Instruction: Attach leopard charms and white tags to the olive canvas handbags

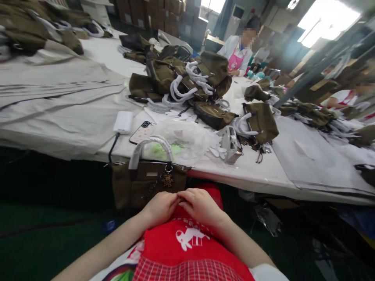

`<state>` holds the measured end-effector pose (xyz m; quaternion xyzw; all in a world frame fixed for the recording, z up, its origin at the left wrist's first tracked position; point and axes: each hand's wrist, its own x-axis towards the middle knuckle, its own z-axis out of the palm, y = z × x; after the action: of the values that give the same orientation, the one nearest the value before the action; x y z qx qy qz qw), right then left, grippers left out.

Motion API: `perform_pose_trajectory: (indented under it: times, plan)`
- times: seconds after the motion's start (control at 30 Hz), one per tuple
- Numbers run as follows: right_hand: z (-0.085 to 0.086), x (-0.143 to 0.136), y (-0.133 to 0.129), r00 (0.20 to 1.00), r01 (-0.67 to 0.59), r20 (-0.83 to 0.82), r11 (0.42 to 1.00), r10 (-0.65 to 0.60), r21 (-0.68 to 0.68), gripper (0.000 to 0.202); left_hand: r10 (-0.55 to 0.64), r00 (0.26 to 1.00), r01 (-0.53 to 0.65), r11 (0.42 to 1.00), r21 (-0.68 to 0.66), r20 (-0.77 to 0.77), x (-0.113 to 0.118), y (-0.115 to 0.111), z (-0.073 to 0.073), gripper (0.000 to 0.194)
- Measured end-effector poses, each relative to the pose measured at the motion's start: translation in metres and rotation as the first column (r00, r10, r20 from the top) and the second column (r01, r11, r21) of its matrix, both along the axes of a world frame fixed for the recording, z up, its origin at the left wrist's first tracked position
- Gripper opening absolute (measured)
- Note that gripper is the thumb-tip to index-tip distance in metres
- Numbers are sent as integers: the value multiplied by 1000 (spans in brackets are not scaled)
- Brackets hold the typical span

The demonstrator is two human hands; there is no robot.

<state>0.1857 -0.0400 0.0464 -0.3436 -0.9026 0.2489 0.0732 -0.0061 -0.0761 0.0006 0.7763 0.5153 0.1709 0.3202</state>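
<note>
My left hand [162, 207] and my right hand [201, 205] meet in front of my red apron [164, 240]. The fingers of both are curled, with the fingertips brought together. Whatever lies between them, if anything, is too small or hidden to make out. Just beyond my left hand, an olive-brown handbag [123, 187] leans against the table edge. Its handles [155, 141] are wrapped in white and stand up over the edge. A dark cord with a brown charm [167, 180] hangs on its front, close above my left hand.
On the white table [258, 171] lie a phone [142, 132], a white power adapter [123, 122] with a black cable, a clear plastic bag [187, 136] and a metal holder [231, 144]. Piled handbags [164, 76] stand behind. Another person [234, 54] is across the table.
</note>
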Motion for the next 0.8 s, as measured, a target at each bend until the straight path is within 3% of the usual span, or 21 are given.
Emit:
perform_pose_trajectory:
  times: [0.4, 0.47, 0.57, 0.63, 0.73, 0.8]
  plan:
    - [-5, -19, 14, 997, -36, -72, 999, 37, 12, 13, 141, 987, -139, 990, -36, 72, -14, -8, 14, 45]
    - [-7, -23, 20, 988, 17, -150, 1000, -20, -22, 13, 276, 955, -282, 958, 49, 108, -21, -1, 15, 41]
    - [-18, -34, 34, 940, 163, -275, 973, -203, -162, 13, 551, 830, -558, 818, 142, 90, -35, 17, 10, 31]
    - [-29, -44, 43, 914, 229, -279, 944, -293, -238, 11, 606, 793, -609, 790, 76, 55, -43, 32, 3, 28]
    - [-47, -60, 49, 915, 256, -258, 940, -311, -226, 10, 558, 824, -547, 829, -118, 98, -49, 50, -10, 22]
    - [-54, -67, 48, 918, 239, -268, 947, -292, -213, 11, 539, 830, -514, 839, -179, 141, -49, 56, -16, 18]
